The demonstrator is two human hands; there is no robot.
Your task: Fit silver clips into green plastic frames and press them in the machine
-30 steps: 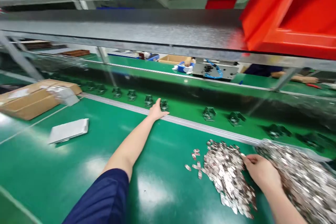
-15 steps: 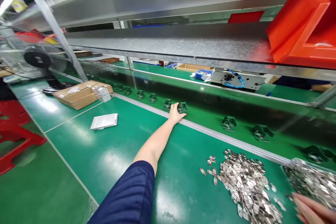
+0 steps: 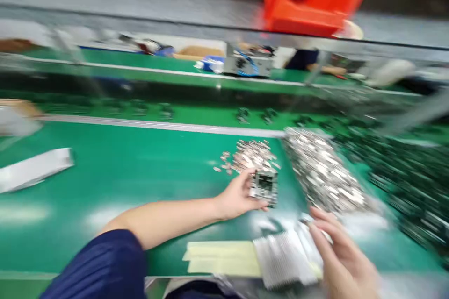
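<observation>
My left hand [image 3: 240, 198] grips a small boxy part with a dark opening [image 3: 265, 184] between thumb and fingers, above the green bench [image 3: 168, 168]. Just behind it lies a heap of small flat metal pieces [image 3: 253, 153]. My right hand [image 3: 342, 252] is at the lower right, thumb and forefinger pinched together; motion blur hides what is between them. Near those fingertips is a white ribbed stack [image 3: 280, 257], lying partly over pale yellow strips [image 3: 220, 258] at the bench's front edge. A clear bag full of metal pieces [image 3: 322, 168] stretches out beyond my right hand.
A metal rail [image 3: 157, 125] runs along the back of the bench; behind it, several dark parts [image 3: 242, 115] stand on a green strip. More dark parts [image 3: 410, 182] crowd the right side. A red bin [image 3: 305, 18] overhangs from the shelf. White flat items [image 3: 38, 168] lie left.
My left hand has come back from the green strip to the front of me, now with a boxy part in it. The view has swung right, and my right hand shows more fully.
</observation>
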